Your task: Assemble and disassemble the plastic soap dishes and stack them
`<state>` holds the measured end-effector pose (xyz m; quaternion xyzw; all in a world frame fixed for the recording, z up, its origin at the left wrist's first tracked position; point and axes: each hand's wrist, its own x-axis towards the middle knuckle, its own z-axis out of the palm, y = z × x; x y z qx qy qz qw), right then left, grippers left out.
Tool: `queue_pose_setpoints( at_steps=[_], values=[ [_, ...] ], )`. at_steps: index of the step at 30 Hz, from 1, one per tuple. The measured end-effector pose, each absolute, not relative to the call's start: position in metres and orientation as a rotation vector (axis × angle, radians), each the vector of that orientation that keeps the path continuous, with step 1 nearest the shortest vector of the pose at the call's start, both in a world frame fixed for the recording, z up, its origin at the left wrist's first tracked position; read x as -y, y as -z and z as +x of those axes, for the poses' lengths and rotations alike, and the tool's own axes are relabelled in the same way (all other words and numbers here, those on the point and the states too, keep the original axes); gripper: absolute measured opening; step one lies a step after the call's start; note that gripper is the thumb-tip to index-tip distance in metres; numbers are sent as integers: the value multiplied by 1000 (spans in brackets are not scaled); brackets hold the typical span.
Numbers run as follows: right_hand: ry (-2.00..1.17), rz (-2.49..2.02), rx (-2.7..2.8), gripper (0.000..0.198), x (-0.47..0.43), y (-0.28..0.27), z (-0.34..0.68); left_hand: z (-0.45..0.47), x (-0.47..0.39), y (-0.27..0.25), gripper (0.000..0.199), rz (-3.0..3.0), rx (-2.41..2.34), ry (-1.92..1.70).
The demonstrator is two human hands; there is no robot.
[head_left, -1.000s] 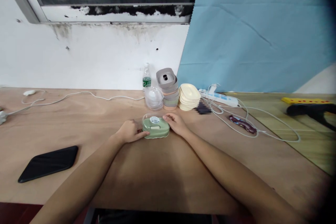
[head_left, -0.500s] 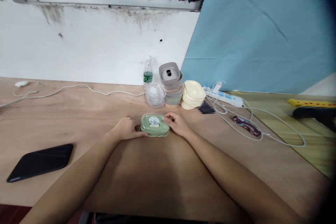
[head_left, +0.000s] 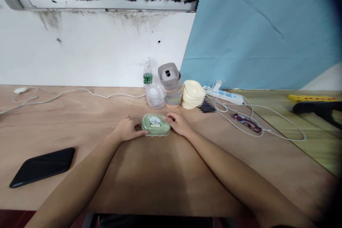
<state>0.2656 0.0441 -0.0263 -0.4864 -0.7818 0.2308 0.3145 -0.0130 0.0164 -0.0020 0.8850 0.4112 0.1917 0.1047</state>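
Note:
A green soap box [head_left: 148, 127] with rounded corners, a clear lid and a round white label lies on the table between my hands. My left hand [head_left: 128, 129] grips its left end, thumb along the front edge and the other fingers partly hidden behind. At the opposite end, my right hand [head_left: 178, 123] holds the right rim, its fingers bent over the top corner. Just behind the box stand a stack of clear lids [head_left: 155, 96], a tall stack of grey, green and peach box parts [head_left: 171, 85] and a stack of cream trays [head_left: 192, 94].
A green-labelled bottle [head_left: 148, 76] stands by the wall. To the right are a white power strip [head_left: 227, 96], looped cables and a dark red wrapper [head_left: 247, 123]. A black phone [head_left: 44, 166] lies at the left front. A white cable [head_left: 85, 91] runs along the back.
The view has shifted slightly, so the stacks and box appear a little further left. Both hands keep their hold on the green box; no other change is visible.

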Motion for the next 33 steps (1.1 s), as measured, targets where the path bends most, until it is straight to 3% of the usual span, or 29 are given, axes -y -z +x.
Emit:
queue_pose_setpoints(
  at_steps=[13,25,33],
  values=[
    [-677,-1199,2164,54,-44,23,271,-13,-15,3,46,2612,-1217,-548],
    [-622,-1199,2186,51,-44,21,273,-18,-17,7,46,2545,-1336,-566],
    [-430,-1109,2345,38,-34,22,269,-46,-31,19,46,2350,-1611,-1155]
  ],
)
